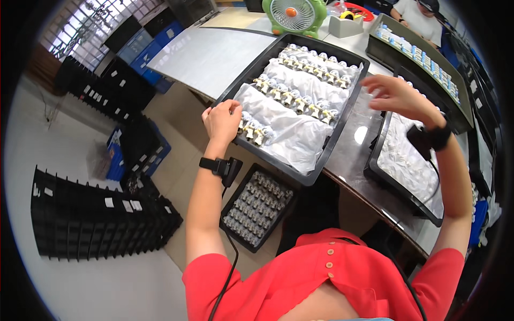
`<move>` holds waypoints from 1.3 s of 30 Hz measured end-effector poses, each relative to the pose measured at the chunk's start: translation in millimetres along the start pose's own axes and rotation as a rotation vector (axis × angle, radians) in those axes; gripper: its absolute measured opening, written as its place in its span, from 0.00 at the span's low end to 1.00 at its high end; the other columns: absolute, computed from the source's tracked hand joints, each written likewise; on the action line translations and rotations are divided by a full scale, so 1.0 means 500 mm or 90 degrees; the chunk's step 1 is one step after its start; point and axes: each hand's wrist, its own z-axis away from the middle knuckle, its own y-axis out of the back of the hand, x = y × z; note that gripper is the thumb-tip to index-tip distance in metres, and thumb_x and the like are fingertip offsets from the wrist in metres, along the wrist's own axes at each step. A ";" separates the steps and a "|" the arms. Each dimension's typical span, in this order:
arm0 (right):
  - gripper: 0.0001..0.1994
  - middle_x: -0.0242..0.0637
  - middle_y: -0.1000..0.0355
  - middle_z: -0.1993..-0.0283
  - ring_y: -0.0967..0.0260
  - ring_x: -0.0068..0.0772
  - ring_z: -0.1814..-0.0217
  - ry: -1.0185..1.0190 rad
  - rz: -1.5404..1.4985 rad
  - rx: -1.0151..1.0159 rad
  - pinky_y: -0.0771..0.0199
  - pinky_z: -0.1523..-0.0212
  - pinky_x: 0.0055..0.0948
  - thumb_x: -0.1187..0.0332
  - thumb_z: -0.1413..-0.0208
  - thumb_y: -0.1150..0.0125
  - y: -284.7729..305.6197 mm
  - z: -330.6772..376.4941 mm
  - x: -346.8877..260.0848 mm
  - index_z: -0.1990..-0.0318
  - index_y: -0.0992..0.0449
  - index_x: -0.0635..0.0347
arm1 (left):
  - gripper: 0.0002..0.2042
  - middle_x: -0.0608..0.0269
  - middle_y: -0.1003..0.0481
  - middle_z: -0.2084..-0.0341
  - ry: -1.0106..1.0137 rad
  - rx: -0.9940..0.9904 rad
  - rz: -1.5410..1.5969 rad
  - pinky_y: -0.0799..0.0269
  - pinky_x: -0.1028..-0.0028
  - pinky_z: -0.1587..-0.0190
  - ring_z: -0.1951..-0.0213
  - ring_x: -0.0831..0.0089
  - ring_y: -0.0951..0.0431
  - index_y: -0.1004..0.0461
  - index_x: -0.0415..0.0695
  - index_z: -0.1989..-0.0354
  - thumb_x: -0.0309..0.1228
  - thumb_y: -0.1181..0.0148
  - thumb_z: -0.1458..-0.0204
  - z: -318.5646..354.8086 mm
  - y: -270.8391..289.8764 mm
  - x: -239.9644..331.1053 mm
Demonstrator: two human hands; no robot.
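Observation:
My left hand (221,121) is over the left rim of a black tray (342,134), its fingers bent together; what they hold, if anything, is hidden. Right beside it, a short row of small white-and-yellow figures (256,131) stands in the tray. Further rows of such figures (294,98) stand between sheets of crumpled white wrapping (292,136). My right hand (399,97) hangs in the air between this tray and a second black tray (375,168) on the right. Its fingers are apart, with nothing seen in them. White wrapping (409,158) lines that second tray.
A green fan (296,15) stands behind the tray. On the floor sits another tray of small figures (257,208). Stacked black trays (101,214) stand at left. A deep bin (423,61) with blue-and-white pieces is at far right, near another person (420,21).

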 end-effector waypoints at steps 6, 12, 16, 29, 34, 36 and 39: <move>0.21 0.37 0.29 0.55 0.31 0.26 0.58 -0.163 -0.130 0.071 0.29 0.56 0.24 0.65 0.48 0.38 0.028 0.171 0.157 0.47 0.30 0.62 | 0.10 0.62 0.21 0.73 0.009 -0.036 0.052 0.33 0.71 0.54 0.69 0.74 0.22 0.21 0.47 0.64 0.37 0.42 0.50 -0.001 0.021 0.008; 0.22 0.43 0.27 0.55 0.29 0.32 0.55 -0.255 -0.012 0.003 0.30 0.53 0.29 0.62 0.48 0.37 0.065 0.225 0.243 0.48 0.30 0.63 | 0.09 0.60 0.21 0.68 -0.060 -0.092 0.323 0.29 0.77 0.59 0.65 0.77 0.23 0.23 0.37 0.61 0.26 0.41 0.51 0.010 0.078 0.186; 0.22 0.44 0.27 0.55 0.29 0.33 0.53 -0.287 -0.023 0.079 0.31 0.52 0.29 0.60 0.48 0.38 0.097 0.234 0.315 0.49 0.29 0.63 | 0.10 0.60 0.22 0.65 -0.222 -0.271 0.519 0.30 0.76 0.57 0.62 0.75 0.24 0.23 0.38 0.60 0.25 0.40 0.51 0.054 0.058 0.416; 0.36 0.57 0.32 0.51 0.35 0.53 0.46 -0.284 0.174 0.352 0.34 0.46 0.39 0.51 0.65 0.28 0.008 0.020 0.471 0.52 0.30 0.71 | 0.11 0.64 0.24 0.62 -0.171 -0.731 0.724 0.30 0.77 0.52 0.58 0.78 0.25 0.26 0.37 0.56 0.28 0.43 0.45 0.122 -0.123 0.652; 0.36 0.57 0.33 0.51 0.35 0.53 0.46 -0.296 0.107 0.349 0.33 0.46 0.39 0.54 0.67 0.29 -0.022 -0.015 0.521 0.51 0.32 0.70 | 0.10 0.63 0.25 0.62 -0.109 -0.694 0.860 0.29 0.75 0.52 0.59 0.77 0.25 0.27 0.36 0.56 0.26 0.44 0.45 0.111 -0.146 0.631; 0.36 0.56 0.33 0.52 0.35 0.53 0.46 -0.250 0.138 0.395 0.33 0.46 0.39 0.55 0.67 0.30 -0.022 -0.005 0.529 0.50 0.32 0.70 | 0.09 0.63 0.25 0.63 -0.078 -0.672 0.888 0.29 0.75 0.52 0.59 0.76 0.25 0.27 0.36 0.56 0.25 0.44 0.45 0.107 -0.147 0.628; 0.37 0.52 0.32 0.52 0.33 0.49 0.50 -0.182 0.106 0.401 0.32 0.48 0.37 0.58 0.66 0.30 0.002 0.020 0.466 0.46 0.34 0.69 | 0.10 0.62 0.25 0.62 -0.030 -0.582 0.959 0.30 0.75 0.52 0.59 0.76 0.25 0.29 0.36 0.55 0.24 0.45 0.45 0.105 -0.150 0.630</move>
